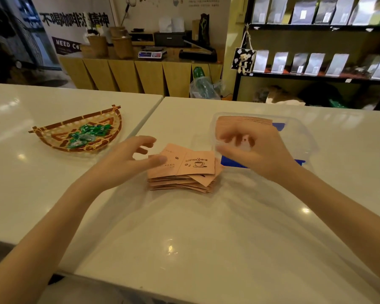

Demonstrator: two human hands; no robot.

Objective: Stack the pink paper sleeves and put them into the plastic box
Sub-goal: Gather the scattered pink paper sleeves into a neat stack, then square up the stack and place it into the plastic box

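Observation:
A loose stack of pink paper sleeves [184, 172] lies on the white table, and its top sleeve shows a coffee-cup print. My left hand [127, 161] is at the stack's left side with fingers spread and the thumb resting on the top sleeve. To the right stands the clear plastic box [305, 137] with blue parts, and a second stack of pink sleeves [244, 120] sits inside it. My right hand [257, 148] hovers over the box, slightly blurred, fingers loosely curled and apart. I see nothing in its grip.
A woven bamboo basket [53, 137] with green wrapped candies sits at the left on the neighbouring table. A seam [149, 115] runs between the two tabletops. Behind the tables are a wooden counter with a scale [151, 54] and dark shelves of bags [316, 62].

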